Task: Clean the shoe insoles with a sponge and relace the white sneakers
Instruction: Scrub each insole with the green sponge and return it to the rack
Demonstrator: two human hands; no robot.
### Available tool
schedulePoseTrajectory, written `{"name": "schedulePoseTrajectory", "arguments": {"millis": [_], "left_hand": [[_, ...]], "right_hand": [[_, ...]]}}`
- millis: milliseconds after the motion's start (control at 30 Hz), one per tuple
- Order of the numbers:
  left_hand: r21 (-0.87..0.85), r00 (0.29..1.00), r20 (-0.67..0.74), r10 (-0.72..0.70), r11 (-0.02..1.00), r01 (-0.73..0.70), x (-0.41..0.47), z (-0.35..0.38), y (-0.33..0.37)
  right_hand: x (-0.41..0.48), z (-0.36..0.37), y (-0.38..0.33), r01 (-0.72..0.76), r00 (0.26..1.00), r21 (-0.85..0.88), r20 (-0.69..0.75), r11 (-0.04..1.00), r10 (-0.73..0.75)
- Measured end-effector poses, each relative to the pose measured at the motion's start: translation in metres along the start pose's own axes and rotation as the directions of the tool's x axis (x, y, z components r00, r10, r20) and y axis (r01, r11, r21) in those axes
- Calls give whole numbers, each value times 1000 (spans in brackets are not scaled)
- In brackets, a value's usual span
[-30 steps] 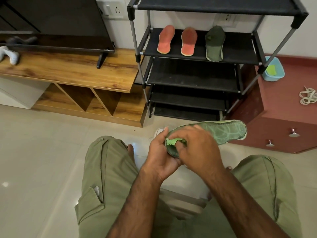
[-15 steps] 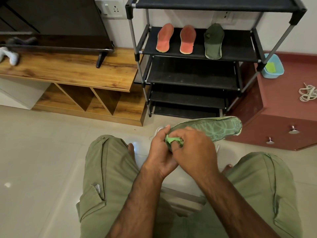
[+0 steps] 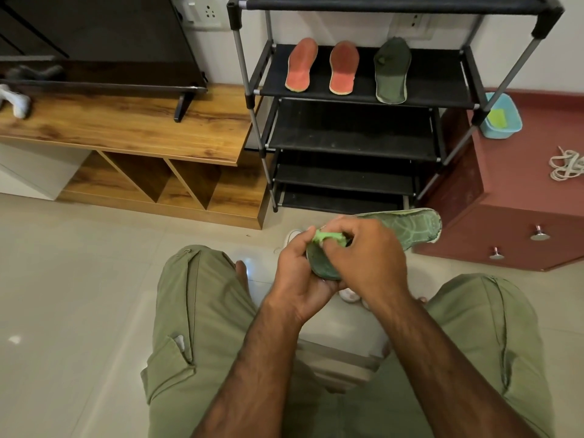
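Sponge (image 3: 327, 237) has crept slightly along the green insole (image 3: 410, 227), held between the knees.
Fingers of the left hand (image 3: 297, 273) grip its heel, those of the right hand (image 3: 369, 260) pinch the sponge; three insoles (image 3: 344, 67) lie on the rack shelf (image 3: 442, 77), laces (image 3: 567, 164) at the cabinet's (image 3: 521, 172) right edge, so relacing looks undone.

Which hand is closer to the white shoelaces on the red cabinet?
Right. The right hand, pinching the green sponge, lies down-left of the white shoelaces; the left hand, gripping the green insole, farther left.

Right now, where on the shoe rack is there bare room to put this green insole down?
Bare shelf lies right of the dark green insole, up to the rack's right post; the shelf below is wholly bare. The left stretch is crowded by two orange insoles.
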State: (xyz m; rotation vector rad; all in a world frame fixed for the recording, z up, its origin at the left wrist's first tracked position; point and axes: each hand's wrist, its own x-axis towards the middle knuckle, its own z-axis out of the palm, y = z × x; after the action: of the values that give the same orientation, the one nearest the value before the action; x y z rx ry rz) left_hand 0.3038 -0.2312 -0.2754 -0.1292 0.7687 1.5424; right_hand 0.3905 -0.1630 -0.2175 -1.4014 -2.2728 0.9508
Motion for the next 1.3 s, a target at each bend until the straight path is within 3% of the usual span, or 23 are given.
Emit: {"name": "schedulePoseTrajectory", "arguments": {"millis": [100,200,267,400,567,700,833,967,1133,1233,1300], "left_hand": [[18,1000,-24,1,1000,0,0,4,-2],[-44,1000,-3,-3,999,2,-1,3,0],[-33,1000,11,9,999,-8,-1,4,2],[14,1000,-20,7,1000,-7,-2,9,0],[-21,999,-32,5,1000,-5,-2,5,1],[7,999,-39,9,1000,-9,-3,9,1],[-36,998,-63,13,999,-16,-1,4,1],[-4,998,-62,25,1000,-25,-1,8,0],[-53,999,-38,23,998,-25,-1,3,0],[-40,998,-56,26,999,-28,-2,3,-2],[-72,999,-40,27,997,-30,-1,-1,-4]], "right_hand": [[6,0,0,-55,995,-5,-81,998,54],[-2,2,-4,-1,996,17,93,1000,-1],[2,-2,-4,-45,991,69,128,997,36],[9,-6,-4,-144,988,20,-46,989,145],[-1,-3,-6,-186,960,118,233,975,155],[1,-6,-4,-201,976,97,110,975,190],[-7,-3,-4,-226,945,185,281,957,169],[-3,-3,-1,-212,972,156,138,965,191],[-10,-1,-5,-197,960,242,242,950,137],[-6,-1,-2,-168,983,157,104,973,153],[-10,2,-4,-112,987,112,129,987,98]]}}
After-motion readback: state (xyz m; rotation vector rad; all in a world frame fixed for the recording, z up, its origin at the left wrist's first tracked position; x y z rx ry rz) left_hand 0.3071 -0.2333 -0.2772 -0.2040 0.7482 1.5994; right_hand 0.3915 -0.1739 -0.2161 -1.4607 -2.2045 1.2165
